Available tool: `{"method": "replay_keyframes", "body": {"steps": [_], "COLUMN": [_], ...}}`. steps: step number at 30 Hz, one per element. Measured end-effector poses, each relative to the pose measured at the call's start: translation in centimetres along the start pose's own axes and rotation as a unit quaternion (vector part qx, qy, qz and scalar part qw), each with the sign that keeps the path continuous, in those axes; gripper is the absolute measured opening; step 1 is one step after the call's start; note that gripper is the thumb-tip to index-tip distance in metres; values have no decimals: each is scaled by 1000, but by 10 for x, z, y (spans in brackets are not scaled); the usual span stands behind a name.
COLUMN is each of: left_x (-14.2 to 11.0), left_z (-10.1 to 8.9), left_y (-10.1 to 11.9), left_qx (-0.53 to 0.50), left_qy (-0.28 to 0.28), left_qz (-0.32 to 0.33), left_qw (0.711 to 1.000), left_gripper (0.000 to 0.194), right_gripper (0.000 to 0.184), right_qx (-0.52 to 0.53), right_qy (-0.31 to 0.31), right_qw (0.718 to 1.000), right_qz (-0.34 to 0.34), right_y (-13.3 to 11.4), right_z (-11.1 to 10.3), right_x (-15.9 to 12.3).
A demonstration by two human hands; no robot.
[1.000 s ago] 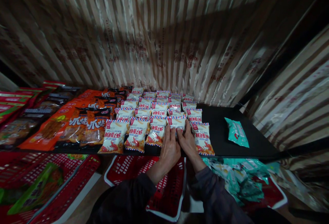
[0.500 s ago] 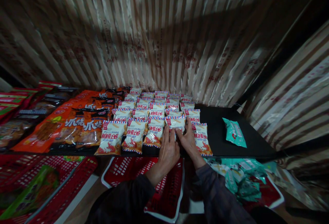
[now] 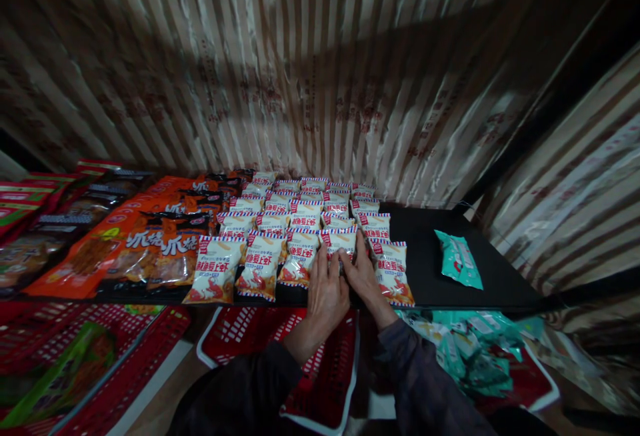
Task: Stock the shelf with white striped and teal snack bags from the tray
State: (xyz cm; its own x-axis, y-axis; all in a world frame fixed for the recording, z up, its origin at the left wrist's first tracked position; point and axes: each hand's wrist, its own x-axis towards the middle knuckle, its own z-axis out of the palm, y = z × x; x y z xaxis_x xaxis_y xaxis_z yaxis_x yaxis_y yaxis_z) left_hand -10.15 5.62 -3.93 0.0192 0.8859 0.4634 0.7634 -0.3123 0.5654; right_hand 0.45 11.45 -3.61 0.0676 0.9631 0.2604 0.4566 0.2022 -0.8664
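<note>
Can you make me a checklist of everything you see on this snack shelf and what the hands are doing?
Surface: black shelf, bare patch on its right part.
Job's things: white shrimp snack bags in neat rows; both hands rest on the front bag.
Clutter: one teal packet lying alone; orange snack bags to the left.
Grips: left hand and right hand lie flat on the front bag, fingers spread, not closed around it.
Cables: nothing seen.
Surroundings: striped wall; red baskets below, more teal packets in one.
</note>
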Motion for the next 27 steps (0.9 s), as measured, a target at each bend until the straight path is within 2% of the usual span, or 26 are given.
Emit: {"method": "replay_keyframes", "body": {"steps": [5, 14, 21, 27], "left_x": [0, -6, -6, -7], "left_z": [2, 9, 12, 12], "left_y": [-2, -8, -11, -10], "left_qx": [14, 19, 21, 31], "left_qy": [12, 27, 19, 17], "left_qz": [9, 49, 56, 74], "left_qw": [1000, 998, 998, 997], "left_gripper": [60, 65, 64, 67], "right_gripper": [77, 69, 60, 56], "right_qx": [-11, -66, -85, -83], "right_qy": [19, 77, 58, 52], "right_qw": [1000, 991, 986, 986], "right_qz": [-12, -89, -130, -138], "right_y": [2, 3, -5, -13], "right_z": [1, 10, 4, -7], "right_x": [0, -12, -12, -8]}}
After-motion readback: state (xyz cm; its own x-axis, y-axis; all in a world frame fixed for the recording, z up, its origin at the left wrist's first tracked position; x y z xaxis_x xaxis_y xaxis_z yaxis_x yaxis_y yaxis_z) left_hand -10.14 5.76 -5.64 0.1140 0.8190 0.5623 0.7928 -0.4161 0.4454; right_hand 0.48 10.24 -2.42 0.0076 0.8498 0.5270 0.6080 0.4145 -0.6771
